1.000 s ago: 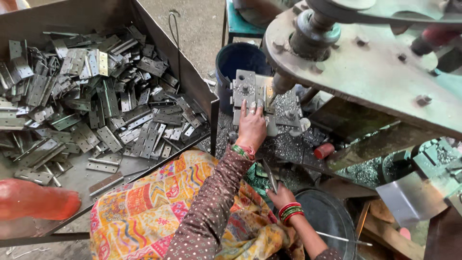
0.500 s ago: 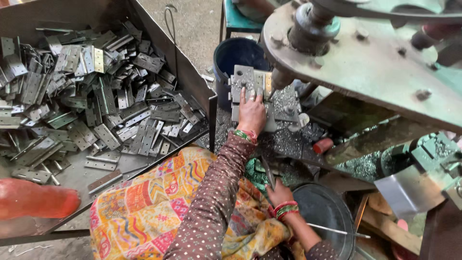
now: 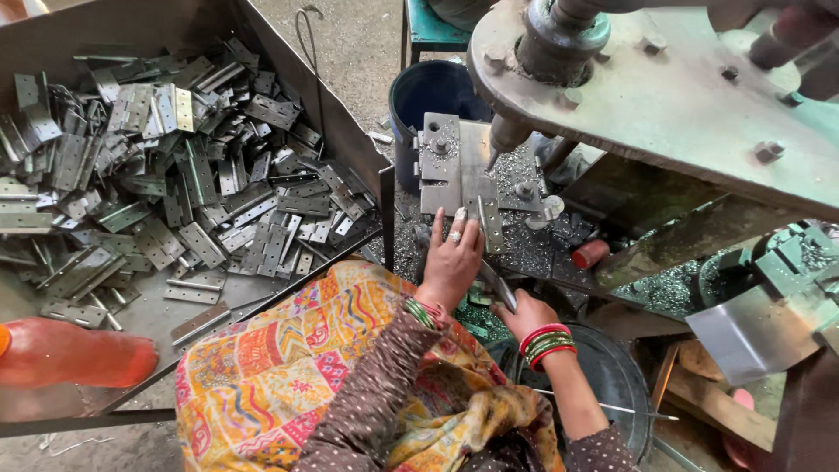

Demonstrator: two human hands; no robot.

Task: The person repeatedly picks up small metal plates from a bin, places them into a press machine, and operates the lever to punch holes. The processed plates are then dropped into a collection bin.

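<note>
Below a green drill press head (image 3: 664, 79), a seated person's left hand (image 3: 452, 253) lies fingers spread and flat, not gripping, on the machine's work table, its fingertips touching the lower end of a narrow metal hinge (image 3: 486, 223) that rests against a grey steel jig plate (image 3: 454, 162) just under the drill spindle (image 3: 509, 131). Nearer the body, the right hand (image 3: 524, 313) is closed around a slim metal tool (image 3: 496, 284) whose tip points up toward the left hand (what kind of tool it is cannot be made out from this angle). Both wrists carry red and green bangles (image 3: 546, 341). Metal shavings (image 3: 524, 245) cover the table around the jig, and a small red cap-like piece (image 3: 590, 253) lies to its right. At the person's left, a sheet-metal tray (image 3: 288, 70) holds a heap of loose hinges (image 3: 175, 183). A dark blue bucket (image 3: 437, 92) stands behind the jig, and an orange plastic bottle (image 3: 70, 354) lies at the lower left edge.
</note>
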